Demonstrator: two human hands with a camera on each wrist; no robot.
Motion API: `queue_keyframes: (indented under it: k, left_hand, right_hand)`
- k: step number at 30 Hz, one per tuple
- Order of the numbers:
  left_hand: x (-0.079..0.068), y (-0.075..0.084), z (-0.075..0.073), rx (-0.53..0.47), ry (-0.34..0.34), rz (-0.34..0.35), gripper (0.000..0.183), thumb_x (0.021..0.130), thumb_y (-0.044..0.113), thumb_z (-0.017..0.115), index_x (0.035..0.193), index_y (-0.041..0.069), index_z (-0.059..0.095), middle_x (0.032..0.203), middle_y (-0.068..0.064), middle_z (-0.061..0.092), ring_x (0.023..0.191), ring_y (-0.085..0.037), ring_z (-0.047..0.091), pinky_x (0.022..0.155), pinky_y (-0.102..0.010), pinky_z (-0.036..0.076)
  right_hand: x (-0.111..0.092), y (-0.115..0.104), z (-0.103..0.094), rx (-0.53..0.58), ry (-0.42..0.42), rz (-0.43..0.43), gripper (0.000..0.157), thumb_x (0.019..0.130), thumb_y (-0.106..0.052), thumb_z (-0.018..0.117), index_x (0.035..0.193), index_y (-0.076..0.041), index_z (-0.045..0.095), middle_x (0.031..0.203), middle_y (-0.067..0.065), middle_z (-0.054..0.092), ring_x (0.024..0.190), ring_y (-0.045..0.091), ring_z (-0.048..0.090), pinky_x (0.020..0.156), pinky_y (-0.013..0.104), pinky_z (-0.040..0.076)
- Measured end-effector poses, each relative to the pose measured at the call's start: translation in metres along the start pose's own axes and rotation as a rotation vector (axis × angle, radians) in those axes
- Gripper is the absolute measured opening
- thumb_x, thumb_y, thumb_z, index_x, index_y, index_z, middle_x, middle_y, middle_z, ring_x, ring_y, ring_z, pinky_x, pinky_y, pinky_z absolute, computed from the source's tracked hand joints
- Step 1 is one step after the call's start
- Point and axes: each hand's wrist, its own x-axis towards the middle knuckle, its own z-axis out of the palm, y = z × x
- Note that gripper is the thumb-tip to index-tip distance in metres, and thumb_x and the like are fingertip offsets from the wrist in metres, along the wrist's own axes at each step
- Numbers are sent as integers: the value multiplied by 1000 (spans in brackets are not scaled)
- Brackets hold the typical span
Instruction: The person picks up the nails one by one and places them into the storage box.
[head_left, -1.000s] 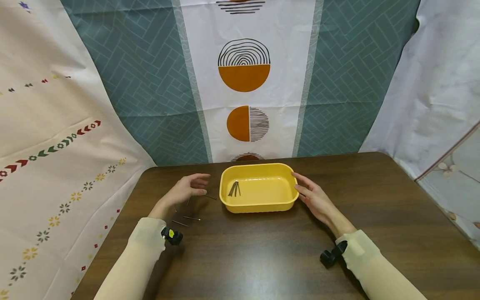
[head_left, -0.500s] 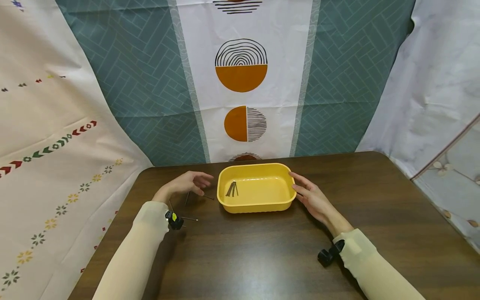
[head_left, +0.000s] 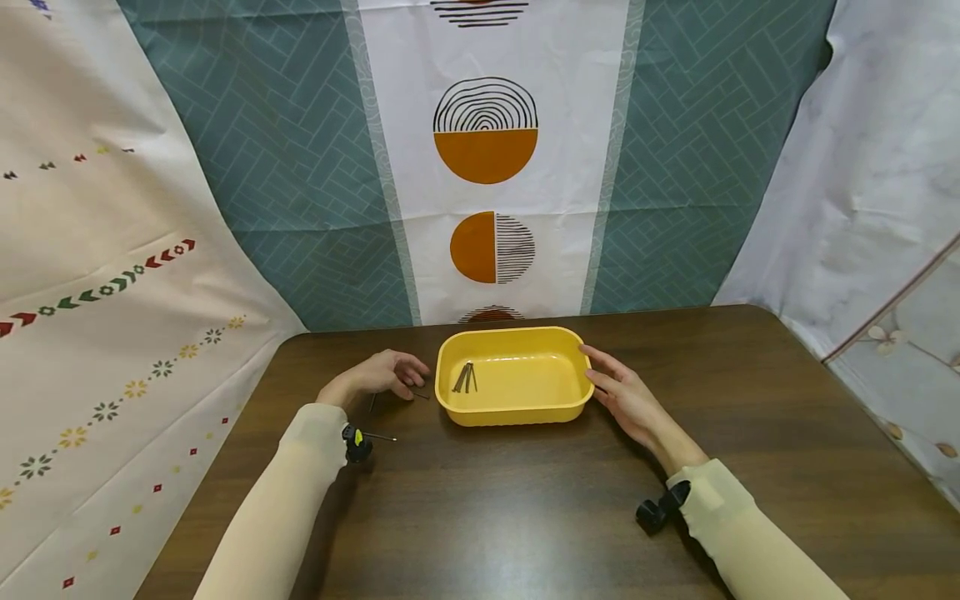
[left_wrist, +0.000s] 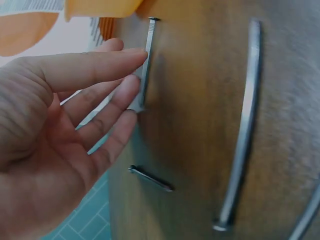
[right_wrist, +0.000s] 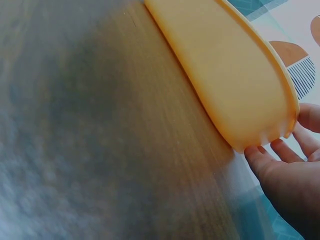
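My left hand (head_left: 384, 373) hovers over the table left of the yellow tray (head_left: 517, 416), its fingers loosely bent. In the left wrist view its fingertips are right at a nail (left_wrist: 149, 42), with thumb and fingers apart. A shorter-looking nail (left_wrist: 151, 179) and a long, slightly bent nail (left_wrist: 244, 125) lie on the wood nearby. Several nails (head_left: 465, 378) rest together inside the tray at its left end. My right hand (head_left: 633, 404) touches the tray's right end with fairly straight, spread fingers; the right wrist view has its thumb and fingertips against the end wall.
The dark wooden table (head_left: 480, 500) runs back to a patterned cloth (head_left: 300, 167) hanging behind it. Another nail (left_wrist: 307, 212) shows at the edge of the left wrist view. A nail (head_left: 382, 437) lies beside the left wrist's camera (head_left: 357, 444). A pale cloth (head_left: 112, 333) borders the left side.
My left hand has moved a little right and lowered towards the nail near the tray, its fingers bending downward. The right hand stays at the tray's end, and the tray keeps its place.
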Motion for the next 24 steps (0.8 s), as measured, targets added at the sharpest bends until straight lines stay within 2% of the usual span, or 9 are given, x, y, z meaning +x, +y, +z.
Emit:
queue_keyframes:
  k: [3,5,8,11,15,19,24]
  left_hand:
    - [1,-1,4,24,37,-19,40,86,-11,76,125,-12,66,110,-23,72,105,-32,66,87,-30,57]
    - [1,-1,6,47,58,-32,37,85,-10,77,122,-10,68,108,-19,72,102,-27,66,85,-29,56]
    - [0,0,8,77,87,-53,34,85,-8,79,117,-6,72,105,-13,73,98,-22,65,84,-28,56]
    - [0,0,10,101,110,-64,29,84,-7,82,112,-2,75,102,-9,74,94,-18,65,83,-28,56]
    - [0,-1,13,129,138,-63,22,83,-5,83,104,2,78,94,-4,75,87,-15,65,79,-26,55]
    - [-2,-3,16,155,159,-54,15,85,-4,82,97,4,79,85,-1,74,80,-12,65,73,-25,54]
    - [-4,-6,19,149,146,-44,11,89,-5,78,97,2,77,82,-1,73,77,-13,64,71,-24,54]
  right_hand:
    - [0,0,0,-1,3,3,59,112,-19,50,165,-6,27,171,11,19,154,30,25,122,40,31]
    - [0,-1,0,1,3,4,59,111,-19,51,164,-7,28,171,11,19,154,30,25,123,43,29]
    - [0,-1,0,5,0,1,59,111,-20,51,164,-7,28,171,11,19,154,30,25,119,35,35]
    - [0,-1,0,10,-2,-2,59,111,-19,51,164,-7,28,171,11,19,154,30,25,110,23,42]
    - [0,-1,0,19,4,-5,58,111,-17,50,164,-6,28,171,12,19,154,30,26,105,19,44]
    - [0,-1,-1,12,8,-3,58,111,-18,51,164,-6,28,170,11,21,152,29,28,112,27,41]
    - [0,0,-1,7,0,-2,59,111,-19,51,164,-7,28,170,12,19,153,31,26,123,44,30]
